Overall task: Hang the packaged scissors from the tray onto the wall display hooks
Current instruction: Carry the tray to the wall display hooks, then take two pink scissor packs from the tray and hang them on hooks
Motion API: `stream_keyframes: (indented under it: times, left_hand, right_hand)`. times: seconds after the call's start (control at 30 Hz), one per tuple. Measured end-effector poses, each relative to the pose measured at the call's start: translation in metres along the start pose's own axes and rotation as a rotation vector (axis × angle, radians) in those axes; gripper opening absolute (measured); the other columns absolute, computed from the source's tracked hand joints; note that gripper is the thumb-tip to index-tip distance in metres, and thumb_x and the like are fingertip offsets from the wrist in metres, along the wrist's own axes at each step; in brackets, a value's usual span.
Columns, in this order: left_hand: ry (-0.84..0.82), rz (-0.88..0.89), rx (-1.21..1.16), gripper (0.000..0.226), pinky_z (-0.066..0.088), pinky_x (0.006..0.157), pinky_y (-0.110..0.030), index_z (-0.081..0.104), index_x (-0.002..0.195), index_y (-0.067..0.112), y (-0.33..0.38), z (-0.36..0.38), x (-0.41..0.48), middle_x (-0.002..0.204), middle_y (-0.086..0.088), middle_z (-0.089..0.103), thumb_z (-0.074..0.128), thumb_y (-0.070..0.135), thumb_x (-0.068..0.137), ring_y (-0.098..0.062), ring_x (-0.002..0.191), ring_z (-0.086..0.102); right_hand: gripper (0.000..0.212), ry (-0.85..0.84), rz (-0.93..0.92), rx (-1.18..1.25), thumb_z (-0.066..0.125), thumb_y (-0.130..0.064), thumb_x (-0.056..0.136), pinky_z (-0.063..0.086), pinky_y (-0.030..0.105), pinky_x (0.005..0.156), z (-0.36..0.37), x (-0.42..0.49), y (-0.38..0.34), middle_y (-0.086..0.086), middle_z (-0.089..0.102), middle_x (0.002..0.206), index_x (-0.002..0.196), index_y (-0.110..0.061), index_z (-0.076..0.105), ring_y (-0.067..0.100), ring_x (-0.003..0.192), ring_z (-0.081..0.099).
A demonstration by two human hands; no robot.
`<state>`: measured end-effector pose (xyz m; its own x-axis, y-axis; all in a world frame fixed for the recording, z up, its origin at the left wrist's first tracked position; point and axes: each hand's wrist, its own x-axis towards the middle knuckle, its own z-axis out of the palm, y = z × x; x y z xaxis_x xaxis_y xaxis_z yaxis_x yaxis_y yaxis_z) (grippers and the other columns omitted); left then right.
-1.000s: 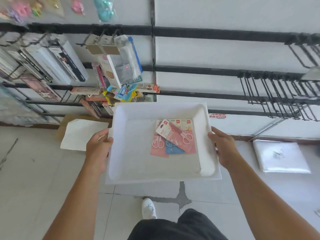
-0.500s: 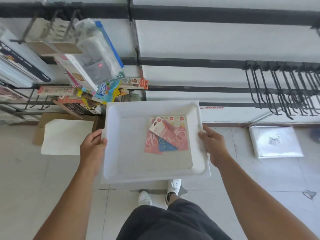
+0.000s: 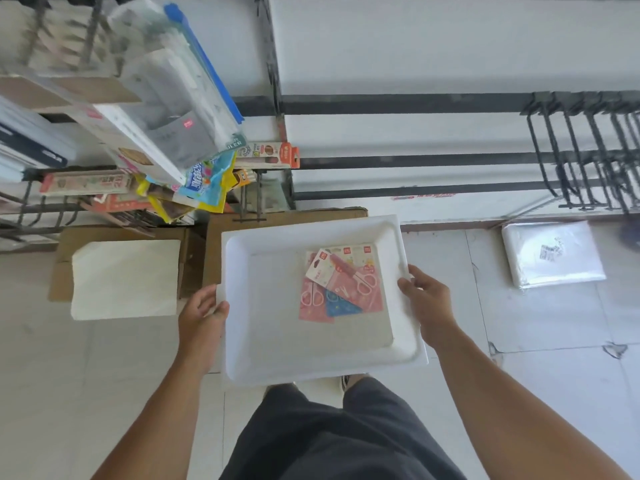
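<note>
I hold a white tray (image 3: 277, 362) level in front of me, low over the floor. My left hand (image 3: 202, 317) grips its left rim and my right hand (image 3: 427, 301) grips its right rim. Several packaged scissors (image 3: 341, 282) lie overlapping in the tray's far right part: pink cards, a blue one, and a white-and-pink pack slanted on top. Bare black display hooks (image 3: 581, 150) stick out from the white wall panel at the upper right, well above and right of the tray.
Hooks at the left carry hanging stationery packs (image 3: 166, 109). On the floor sit an open cardboard box (image 3: 284, 220) behind the tray, a white sheet on cardboard (image 3: 124, 278) at left, and a wrapped white bundle (image 3: 552, 252) at right. My legs are below the tray.
The view has tilted down and closed in on the wall. The tray sits lower, over the cardboard box. Both hands keep their grip on the rims.
</note>
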<state>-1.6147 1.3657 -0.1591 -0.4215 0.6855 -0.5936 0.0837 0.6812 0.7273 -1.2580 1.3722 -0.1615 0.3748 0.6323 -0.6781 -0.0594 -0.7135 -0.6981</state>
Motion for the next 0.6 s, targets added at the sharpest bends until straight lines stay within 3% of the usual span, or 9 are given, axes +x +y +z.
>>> stream_keyframes:
  times: [0.17, 0.43, 0.6]
  left_hand:
    - [-0.006, -0.029, 0.067, 0.036, 0.053, 0.085, -0.036, 0.058, 0.127, 0.025, -0.011, -0.01, 0.028, 0.134, -0.006, 0.062, 0.061, 0.007, 0.096, -0.024, 0.113, 0.061]
    - [0.015, -0.069, 0.003, 0.043, 0.05, 0.082, -0.027, 0.058, 0.134, 0.019, -0.022, 0.003, 0.075, 0.137, -0.007, 0.063, 0.058, 0.001, 0.095, -0.022, 0.112, 0.062]
    - [-0.003, -0.04, 0.004, 0.049, 0.049, 0.098, -0.037, 0.052, 0.143, 0.016, -0.016, 0.01, 0.089, 0.142, -0.008, 0.059, 0.055, 0.0, 0.096, -0.026, 0.123, 0.06]
  right_hand:
    - [0.04, 0.019, 0.064, 0.006, 0.064, -0.004, 0.094, 0.057, 0.035, 0.082, 0.028, 0.009, 0.017, 0.005, 0.071, 0.095, 0.132, -0.018, 0.067, 0.024, 0.081, 0.067]
    - [0.039, 0.035, 0.069, -0.038, 0.058, -0.003, 0.097, 0.051, 0.028, 0.073, 0.068, 0.046, 0.02, -0.006, 0.063, 0.072, 0.131, -0.02, 0.067, 0.018, 0.068, 0.061]
    - [0.045, 0.051, 0.03, -0.081, 0.054, -0.008, 0.101, 0.048, 0.03, 0.076, 0.075, 0.056, 0.012, -0.01, 0.055, 0.087, 0.144, -0.021, 0.055, 0.013, 0.073, 0.058]
